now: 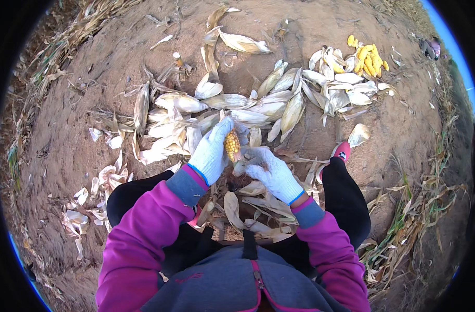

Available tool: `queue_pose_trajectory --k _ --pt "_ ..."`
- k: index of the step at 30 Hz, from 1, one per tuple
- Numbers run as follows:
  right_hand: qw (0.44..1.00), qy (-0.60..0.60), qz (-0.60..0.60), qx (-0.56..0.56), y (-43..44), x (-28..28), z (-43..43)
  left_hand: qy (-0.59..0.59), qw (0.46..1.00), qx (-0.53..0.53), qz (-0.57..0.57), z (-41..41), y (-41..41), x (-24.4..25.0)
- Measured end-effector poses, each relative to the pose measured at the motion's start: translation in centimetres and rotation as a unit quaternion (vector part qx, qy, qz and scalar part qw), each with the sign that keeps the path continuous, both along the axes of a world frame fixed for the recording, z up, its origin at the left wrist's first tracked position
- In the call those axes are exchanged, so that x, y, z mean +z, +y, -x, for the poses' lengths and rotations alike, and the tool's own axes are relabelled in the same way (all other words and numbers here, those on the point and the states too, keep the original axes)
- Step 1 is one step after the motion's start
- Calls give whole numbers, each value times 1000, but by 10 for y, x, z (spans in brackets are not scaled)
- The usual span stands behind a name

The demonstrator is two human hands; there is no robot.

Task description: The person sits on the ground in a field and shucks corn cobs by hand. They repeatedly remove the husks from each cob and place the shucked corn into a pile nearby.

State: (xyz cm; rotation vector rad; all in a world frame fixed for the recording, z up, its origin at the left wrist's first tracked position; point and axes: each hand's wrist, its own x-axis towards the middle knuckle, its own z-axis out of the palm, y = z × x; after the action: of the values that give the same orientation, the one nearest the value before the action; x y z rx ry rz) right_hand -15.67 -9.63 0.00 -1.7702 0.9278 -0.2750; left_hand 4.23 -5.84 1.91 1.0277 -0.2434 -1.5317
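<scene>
My left hand (214, 146), in a white knit glove with a blue cuff edge, is closed around a husked ear of corn (232, 145). Yellow kernels show between the fingers, and a pale stub sticks out beyond the hand at the far end. At the ear's near end, my right hand (271, 171), gloved the same way, has its fingertips bent in around the tip. Blur hides whether a bit of husk is pinched there too. Just beyond both hands lies a pile of ears in dry, pale husks (237, 102) on the soil.
Bare yellow ears (369, 60) are heaped at the far right beside more husked-over ears (338, 87). Loose husks (75, 220) lie to the left, others (260, 206) between my legs. Dry stalks (407, 222) line the right, and cut stubble (179, 59) juts up ahead. Another person (431, 48) is far right.
</scene>
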Motion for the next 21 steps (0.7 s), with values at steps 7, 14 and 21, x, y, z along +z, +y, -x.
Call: queue_pose_trajectory --k 7,14,21 --pt "995 -10 87 -55 -6 16 -12 59 990 -124 -6 32 10 7" --pt "992 -20 111 -57 -3 2 -5 -100 982 -160 0 32 18 -27" --pt "955 161 196 154 7 -4 1 -55 991 -98 -73 21 11 -13"
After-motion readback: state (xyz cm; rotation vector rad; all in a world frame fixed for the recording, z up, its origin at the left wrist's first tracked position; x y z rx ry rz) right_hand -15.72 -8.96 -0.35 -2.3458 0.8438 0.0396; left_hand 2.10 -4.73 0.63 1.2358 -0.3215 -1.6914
